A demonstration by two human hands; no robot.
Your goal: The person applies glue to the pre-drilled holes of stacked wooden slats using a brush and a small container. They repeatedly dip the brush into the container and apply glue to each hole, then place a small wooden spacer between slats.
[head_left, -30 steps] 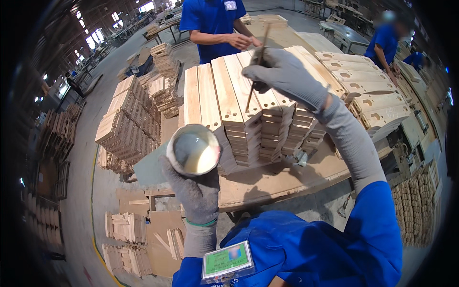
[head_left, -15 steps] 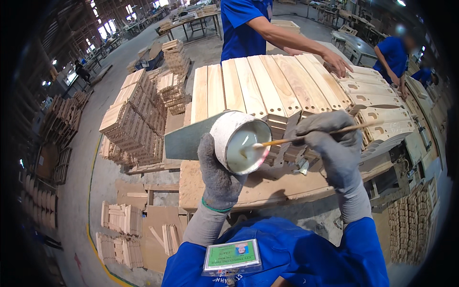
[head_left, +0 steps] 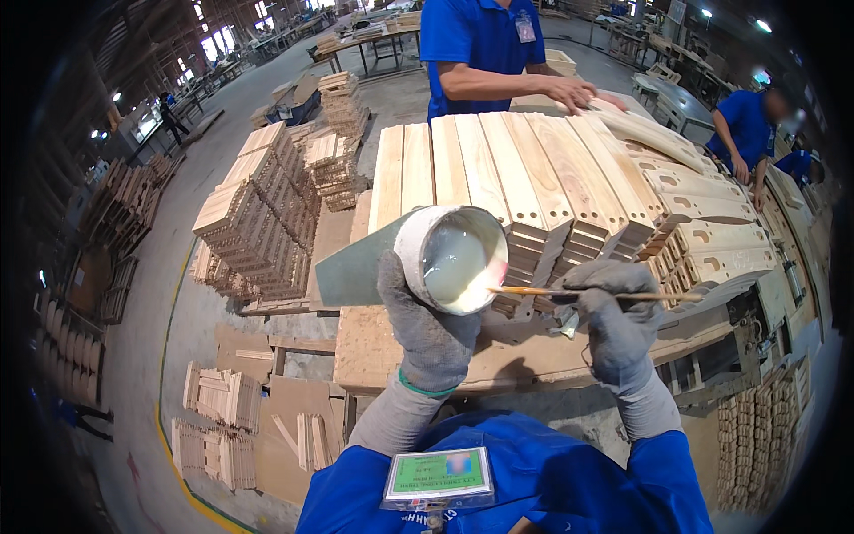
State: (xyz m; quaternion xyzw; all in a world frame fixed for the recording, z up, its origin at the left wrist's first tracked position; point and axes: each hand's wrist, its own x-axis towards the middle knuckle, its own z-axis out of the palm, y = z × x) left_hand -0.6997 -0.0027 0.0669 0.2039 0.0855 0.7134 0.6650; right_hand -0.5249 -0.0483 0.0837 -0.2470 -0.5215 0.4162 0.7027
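the left hand (head_left: 431, 343) is gripping a tilted white cup (head_left: 410, 252) of pale liquid (head_left: 455, 254) at the frame's center; right of center, the right hand (head_left: 614, 320) is pinching a thin stick (head_left: 534, 291), its tip lying at the cup's rim, inside or just touching being hard to tell. good handling is probably calling for a steady cup and wiping excess off inside the rim.
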